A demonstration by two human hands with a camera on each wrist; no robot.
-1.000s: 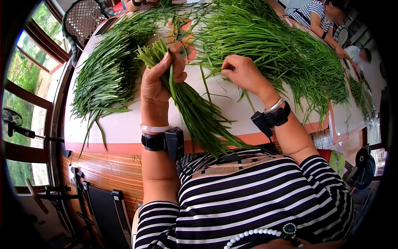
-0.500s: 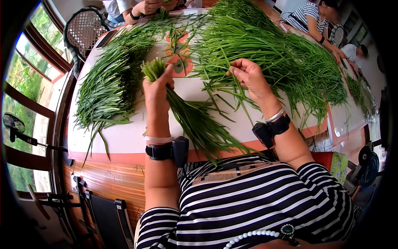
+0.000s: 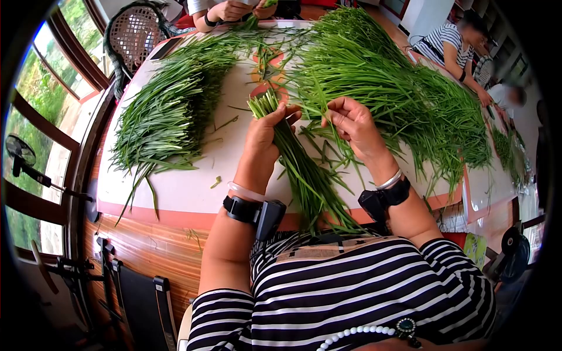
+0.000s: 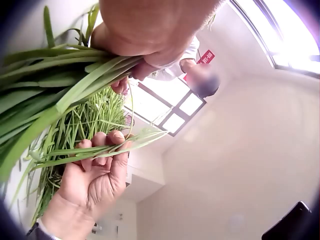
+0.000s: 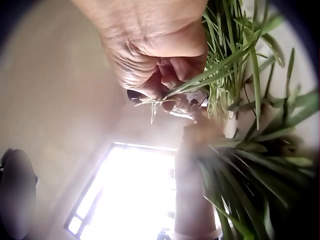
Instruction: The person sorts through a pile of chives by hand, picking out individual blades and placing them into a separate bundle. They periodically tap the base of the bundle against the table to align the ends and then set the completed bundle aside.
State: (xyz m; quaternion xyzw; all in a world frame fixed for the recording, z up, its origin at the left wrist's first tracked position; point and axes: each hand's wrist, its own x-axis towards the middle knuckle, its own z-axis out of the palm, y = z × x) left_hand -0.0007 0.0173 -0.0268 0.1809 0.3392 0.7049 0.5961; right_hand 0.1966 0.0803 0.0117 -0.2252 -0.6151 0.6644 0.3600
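My left hand [image 3: 260, 143] grips a bunch of garlic chives [image 3: 307, 181] near its pale cut ends, which poke out above the thumb. The long green leaves hang toward the table's front edge. Close on its right, my right hand [image 3: 354, 126] pinches a few loose chive stalks between thumb and fingers. In the left wrist view these thin stalks [image 4: 95, 151] lie across the fingers, with a whitish filmy end past the fingertips. The right wrist view shows the right hand [image 5: 155, 42] curled at the stalks, with the left hand blurred behind.
A neat pile of chives [image 3: 155, 126] lies on the left of the white table [image 3: 234, 190]. A larger, looser heap [image 3: 363, 76] covers the right. Scraps lie between them. One person's hands [image 3: 231, 10] work across the table; another person [image 3: 451, 44] sits at right.
My left hand has moved right with the bunch, closer to the right hand. The right hand has drawn a few stalks from by the heap. The person opposite has come further into view.
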